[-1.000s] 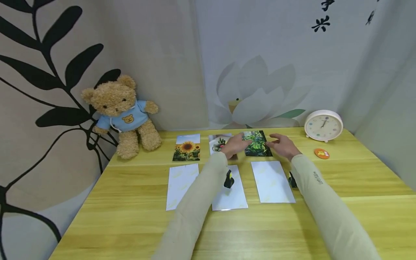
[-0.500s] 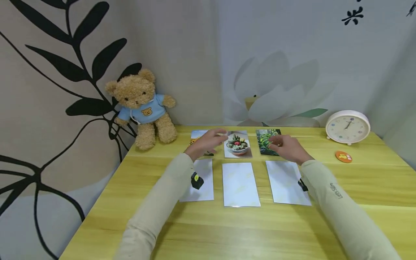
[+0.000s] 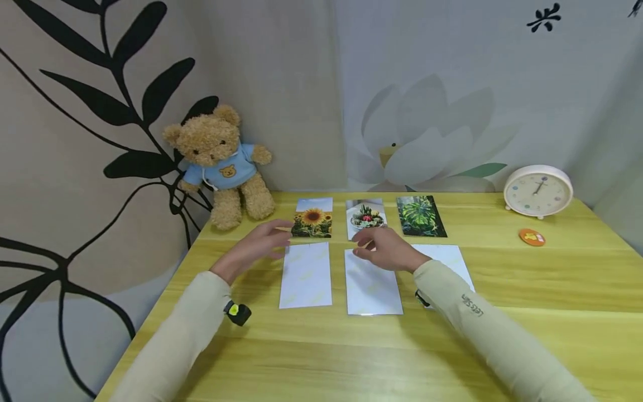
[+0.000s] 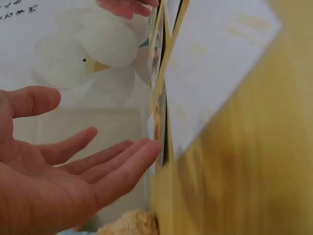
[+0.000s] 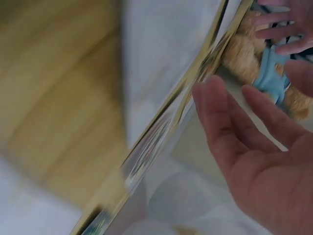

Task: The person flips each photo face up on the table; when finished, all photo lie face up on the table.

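The fingers of the left hand (image 3: pixel 255 245) are loosely spread and carry nothing; those of the right hand (image 3: pixel 389 249) are softly bent and equally unloaded. Blur in the wrist views leaves us unsure whether any fingertip touches a card. Taking the middle white card (image 3: pixel 374 293) as the hub of our dial, the left hand is between nine and ten, its tips beside the sunflower card (image 3: pixel 312 218). The right hand is over the hub's far edge, towards noon, where it partly covers the succulent card (image 3: pixel 364 216). The leaf card (image 3: pixel 421 216) lies at one, the left white card (image 3: pixel 305 276) at nine and the right white card (image 3: pixel 449 257), part hidden by the right sleeve (image 3: pixel 494 329), at three.

We judge the laying-out well along: all six lie flat in two rows of three, pictures up in the far row. Perhaps only straightening is left, as the near row's edges do not quite line up.

The rectangles look thin and smooth, the white ones faintly marked yellow, on a tabletop (image 3: pixel 326 357) of banded wood grain. Farther out, we find a curly plush bear (image 3: pixel 228 173) at ten and a round white clock (image 3: pixel 537 192) at two.
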Action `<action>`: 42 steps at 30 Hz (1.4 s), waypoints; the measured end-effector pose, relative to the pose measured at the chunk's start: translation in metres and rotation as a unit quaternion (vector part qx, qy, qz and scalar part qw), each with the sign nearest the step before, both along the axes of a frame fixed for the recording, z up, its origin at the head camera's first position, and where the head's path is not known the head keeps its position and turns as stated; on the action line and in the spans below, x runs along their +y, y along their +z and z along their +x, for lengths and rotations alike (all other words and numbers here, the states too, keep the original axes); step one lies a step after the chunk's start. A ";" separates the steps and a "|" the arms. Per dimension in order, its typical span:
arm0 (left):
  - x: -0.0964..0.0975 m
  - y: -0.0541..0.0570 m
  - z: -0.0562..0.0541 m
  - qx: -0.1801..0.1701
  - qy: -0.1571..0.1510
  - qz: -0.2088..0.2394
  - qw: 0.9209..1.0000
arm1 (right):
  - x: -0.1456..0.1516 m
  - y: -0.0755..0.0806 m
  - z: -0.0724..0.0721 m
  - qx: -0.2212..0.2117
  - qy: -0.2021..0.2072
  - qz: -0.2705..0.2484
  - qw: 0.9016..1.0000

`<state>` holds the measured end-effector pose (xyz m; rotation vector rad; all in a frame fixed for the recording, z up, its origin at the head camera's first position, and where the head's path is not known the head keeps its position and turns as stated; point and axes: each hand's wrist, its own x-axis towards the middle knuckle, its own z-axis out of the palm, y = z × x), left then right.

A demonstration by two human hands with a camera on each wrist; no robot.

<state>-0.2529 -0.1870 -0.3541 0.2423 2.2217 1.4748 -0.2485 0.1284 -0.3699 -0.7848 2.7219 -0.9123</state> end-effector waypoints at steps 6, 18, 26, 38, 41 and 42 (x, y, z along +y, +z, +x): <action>-0.017 -0.003 0.015 0.000 0.035 -0.029 0.999 | -0.028 0.003 0.008 -0.009 0.039 -0.020 0.999; -0.013 -0.011 0.028 -0.001 0.046 -0.085 0.995 | -0.049 -0.004 0.011 -0.068 0.039 -0.015 0.997; 0.005 -0.015 0.040 0.018 0.050 -0.103 0.993 | -0.058 -0.008 0.016 -0.101 0.011 -0.007 0.995; 0.007 -0.016 0.046 0.030 0.089 -0.143 0.985 | -0.076 -0.005 0.026 0.000 0.019 0.060 0.998; 0.008 -0.017 0.047 0.030 0.087 -0.140 0.986 | -0.080 -0.004 0.028 -0.008 0.020 0.059 0.998; 0.008 -0.017 0.048 0.027 0.090 -0.134 0.986 | -0.081 -0.004 0.029 -0.014 0.021 0.058 0.998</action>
